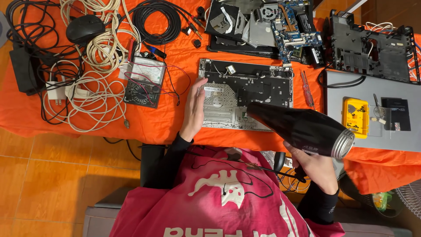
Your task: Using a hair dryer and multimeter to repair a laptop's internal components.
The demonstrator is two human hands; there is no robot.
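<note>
A stripped laptop case (258,90) lies open side up on the orange cloth (166,118) in front of me. My left hand (194,109) rests flat with fingers together on the case's left edge, holding nothing. My right hand (313,166) grips the handle of a black hair dryer (302,129). Its nozzle points at the lower middle of the case, just above the surface.
An analog multimeter (144,81) with red leads lies left of the case, beside tangled white and black cables (94,94) and a mouse (84,28). Circuit boards (285,26), another laptop shell (372,48), a red screwdriver (307,90) and a yellow parts box (355,116) sit behind and right.
</note>
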